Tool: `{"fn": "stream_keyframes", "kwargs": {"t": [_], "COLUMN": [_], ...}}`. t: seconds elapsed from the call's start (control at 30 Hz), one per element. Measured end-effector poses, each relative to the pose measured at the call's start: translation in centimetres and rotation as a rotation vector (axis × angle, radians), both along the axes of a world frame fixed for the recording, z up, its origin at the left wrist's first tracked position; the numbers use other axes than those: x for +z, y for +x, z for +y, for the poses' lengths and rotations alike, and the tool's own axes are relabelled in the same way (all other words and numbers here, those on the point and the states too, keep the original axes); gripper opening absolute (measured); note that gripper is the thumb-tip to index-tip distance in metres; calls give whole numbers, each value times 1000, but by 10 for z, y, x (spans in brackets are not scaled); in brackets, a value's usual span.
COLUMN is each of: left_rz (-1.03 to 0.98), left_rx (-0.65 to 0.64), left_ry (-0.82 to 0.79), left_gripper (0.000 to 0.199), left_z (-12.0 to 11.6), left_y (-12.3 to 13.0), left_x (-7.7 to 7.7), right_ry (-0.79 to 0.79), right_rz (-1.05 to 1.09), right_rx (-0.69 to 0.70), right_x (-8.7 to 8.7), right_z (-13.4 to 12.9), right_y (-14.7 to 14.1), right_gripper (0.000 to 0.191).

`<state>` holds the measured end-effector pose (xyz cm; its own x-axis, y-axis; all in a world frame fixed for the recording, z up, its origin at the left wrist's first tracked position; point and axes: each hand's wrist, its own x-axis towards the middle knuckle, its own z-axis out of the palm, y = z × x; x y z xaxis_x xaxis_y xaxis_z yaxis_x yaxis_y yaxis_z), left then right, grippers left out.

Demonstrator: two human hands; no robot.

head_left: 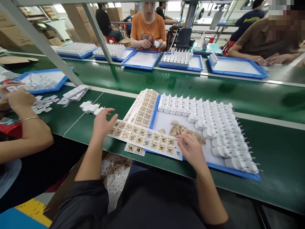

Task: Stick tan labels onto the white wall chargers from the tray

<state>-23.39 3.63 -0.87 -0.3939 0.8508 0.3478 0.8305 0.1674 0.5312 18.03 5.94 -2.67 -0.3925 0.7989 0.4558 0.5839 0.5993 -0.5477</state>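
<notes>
My left hand point(103, 123) is over the left end of a sheet of stickers point(153, 147), thumb and fingers apart, with nothing visible in it. Just beyond it lie several white plug adapters point(91, 107) on the green bench. At the sheet's right end is my right hand point(192, 149), its thumb and fingertips apart at the corner of the sheet. The sheet lies across the near left edge of a blue-rimmed tray point(233, 173). Rows of white plug adapters point(209, 119) stand in that tray, pins up, around a heap of crumpled brown film point(183, 129).
A stack of sticker sheets point(144, 109) leans at the tray's left side. To the left, a co-worker's hand point(21, 100) is near loose white parts point(45, 103). A metal post point(45, 41) rises from the bench. Opposite, people sit behind more blue trays point(141, 60).
</notes>
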Motion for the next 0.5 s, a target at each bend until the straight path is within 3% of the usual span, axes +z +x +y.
{"fn": "stream_keyframes", "kwargs": {"t": [0.13, 0.17, 0.3, 0.4, 0.5], "left_rz": [49, 98, 231, 263, 259], "left_rx": [-710, -808, -914, -912, -903], "left_ry": [-46, -42, -28, -11, 6], "left_gripper": [29, 30, 38, 40, 39], "left_z": [-12, -15, -29, -39, -44], "left_y": [98, 120, 169, 177, 178], "left_x": [4, 0, -21, -32, -34], "right_ry": [-98, -118, -151, -158, -159], "right_rz": [-41, -55, -86, -96, -101], "right_rx": [153, 176, 206, 222, 224], "right_x": [3, 3, 0, 0, 0], "right_z": [-15, -19, -33, -40, -41], "right_y": [-12, -13, -5, 1, 0], "right_gripper": [16, 17, 26, 30, 22]}}
